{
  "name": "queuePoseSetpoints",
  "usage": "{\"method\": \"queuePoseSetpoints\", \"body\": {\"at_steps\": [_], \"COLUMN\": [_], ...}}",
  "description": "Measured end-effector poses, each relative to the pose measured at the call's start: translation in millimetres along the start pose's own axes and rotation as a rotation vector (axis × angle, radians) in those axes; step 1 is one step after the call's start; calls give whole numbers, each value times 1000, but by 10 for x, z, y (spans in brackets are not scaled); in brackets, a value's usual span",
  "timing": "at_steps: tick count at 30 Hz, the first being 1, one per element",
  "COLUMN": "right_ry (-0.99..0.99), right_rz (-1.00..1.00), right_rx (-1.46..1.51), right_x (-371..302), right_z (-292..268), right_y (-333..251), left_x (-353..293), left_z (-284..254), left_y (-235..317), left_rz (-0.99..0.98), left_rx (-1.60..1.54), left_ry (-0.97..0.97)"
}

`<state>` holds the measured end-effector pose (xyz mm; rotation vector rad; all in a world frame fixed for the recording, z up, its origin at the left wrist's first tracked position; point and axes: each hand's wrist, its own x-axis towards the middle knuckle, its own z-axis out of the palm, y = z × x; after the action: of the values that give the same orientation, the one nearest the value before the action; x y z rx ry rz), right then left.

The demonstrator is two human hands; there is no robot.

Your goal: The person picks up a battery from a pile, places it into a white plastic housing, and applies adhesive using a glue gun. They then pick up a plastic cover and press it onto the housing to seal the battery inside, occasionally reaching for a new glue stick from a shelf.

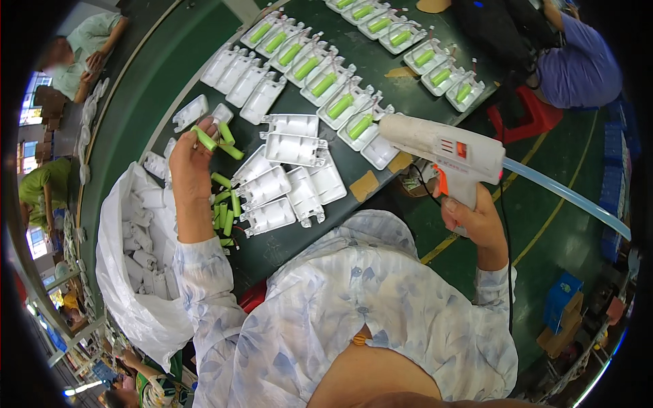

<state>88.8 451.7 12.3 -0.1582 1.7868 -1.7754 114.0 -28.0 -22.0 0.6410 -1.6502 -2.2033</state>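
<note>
In my right hand [480,219] is a white hot glue gun [445,143], its nozzle end turned left over the table, with a long translucent glue stick [568,195] out of its back. My left hand [190,163] is closed around green cylindrical battery cells [206,139], which poke out between the fingers. Loose green cells [223,214] lie on the table below that hand. Beside them is a pile of white plastic housings [265,187]. A row of housings with green cells and thin wires in them [323,85] runs behind; several housings at its left [262,100] hold no cell.
A white plastic bag [146,319] full of white parts is left of my left arm. Cardboard pieces [364,185] lie along the table edge. More filled housings [441,76] stand at the far right, near a red stool [527,119] and a seated person. Other people work at the left.
</note>
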Motion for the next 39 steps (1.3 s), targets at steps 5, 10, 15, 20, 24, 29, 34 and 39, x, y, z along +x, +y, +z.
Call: {"method": "queuePoseSetpoints", "body": {"at_steps": [5, 10, 15, 20, 24, 29, 34, 39], "right_ry": [2, 31, 46, 60, 17, -31, -32, -30], "right_rz": [-58, -74, -90, -25, -1, 47, 110, 125], "right_rx": [58, 115, 112, 76, 85, 115, 57, 52], "right_x": [-60, -108, -224, -361, -403, -419, -442, -414], "right_z": [-44, -59, -76, -208, -194, -155, -173, -257], "right_y": [26, 109, 91, 124, 28, 19, -7, 79], "left_x": [-66, -148, -198, -231, -287, -398, -618, -836], "left_z": [-14, -23, 10, -43, -36, 321, 543, 905], "left_y": [22, 88, 82, 228, 299, 167, 61, 106], "left_rz": [-31, 39, 402, 697, 337, 36, 101, -50], "left_rx": [27, 522, 1187, 1084, 153, 44, 247, 214], "left_ry": [-10, 77, 182, 234, -78, -270, -288, -431]}}
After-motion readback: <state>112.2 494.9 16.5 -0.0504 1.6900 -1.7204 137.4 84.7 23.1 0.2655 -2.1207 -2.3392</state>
